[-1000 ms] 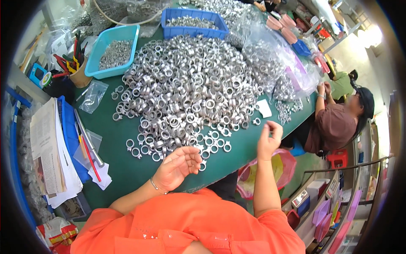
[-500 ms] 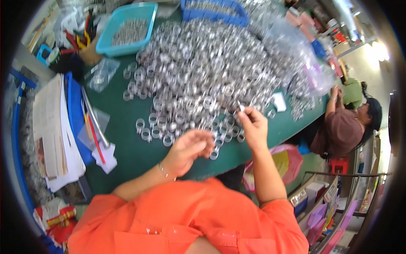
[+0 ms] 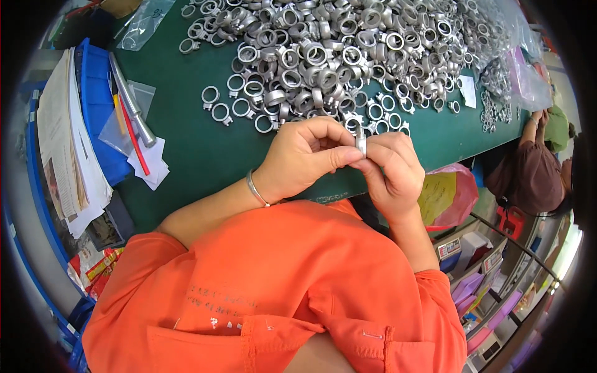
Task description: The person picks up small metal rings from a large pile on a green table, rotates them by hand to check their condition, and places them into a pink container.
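Note:
A silvery metal ring with a small stub (image 3: 360, 146), seen edge-on, is pinched between my two hands. My left hand (image 3: 305, 152) grips it from the left with thumb and bent fingers. On the other side my right hand (image 3: 396, 168) closes its thumb and forefinger on the same ring. Just beyond my fingertips spreads a big heap of similar metal rings (image 3: 317, 55), each with a little stub, on the green tabletop (image 3: 180, 155). Several stray rings lie at the heap's near edge.
At left stand a blue tray (image 3: 99, 105) and stacked papers (image 3: 57, 133), beside a metal rod (image 3: 132, 102) and a red pen (image 3: 134, 137). Clear plastic bags (image 3: 528, 84) lie far right. A pink bag (image 3: 463, 199) hangs below the table edge. A person (image 3: 535, 177) sits at right.
My hands, apart before, have come together on the ring that the right hand held up. The view has tilted down and closer, so the far trays have left the picture.

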Available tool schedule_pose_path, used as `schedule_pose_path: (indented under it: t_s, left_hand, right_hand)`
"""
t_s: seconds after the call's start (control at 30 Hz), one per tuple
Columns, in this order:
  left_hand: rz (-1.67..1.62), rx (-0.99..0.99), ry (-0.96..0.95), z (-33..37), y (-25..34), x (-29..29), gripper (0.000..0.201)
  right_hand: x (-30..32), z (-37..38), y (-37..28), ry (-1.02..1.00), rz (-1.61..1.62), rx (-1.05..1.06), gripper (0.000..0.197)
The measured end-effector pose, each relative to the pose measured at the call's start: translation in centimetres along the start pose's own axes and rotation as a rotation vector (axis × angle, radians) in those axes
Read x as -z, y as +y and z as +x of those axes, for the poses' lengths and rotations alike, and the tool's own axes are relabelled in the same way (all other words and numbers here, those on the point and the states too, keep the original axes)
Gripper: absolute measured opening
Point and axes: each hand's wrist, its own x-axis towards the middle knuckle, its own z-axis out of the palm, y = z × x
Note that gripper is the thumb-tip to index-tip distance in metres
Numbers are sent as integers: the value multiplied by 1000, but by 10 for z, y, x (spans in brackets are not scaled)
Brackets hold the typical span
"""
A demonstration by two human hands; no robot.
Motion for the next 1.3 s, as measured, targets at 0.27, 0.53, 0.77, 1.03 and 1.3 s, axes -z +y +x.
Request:
schedule_pose_path:
  t_s: [0.27,0.53,0.77,1.03,1.3]
  left_hand:
    - [594,-403,-108,3,2,2,10]
    - [684,-533,-170,6,0,3,13]
    - [230,-202,-56,-2,0,1,8]
    - [-14,112,-52,1,1,-1,16]
    - [-304,254,-102,3,-4,2,24]
  right_hand:
    - [3,-5,-4,62,830,-738,15]
    - [8,-15,4,-70,1221,-775,23]
    - [1,-16,1,141,1283,-563,35]
    - [5,-9,-7,93,182,-85,32]
    - [28,-16,19,97,-303,-271,13]
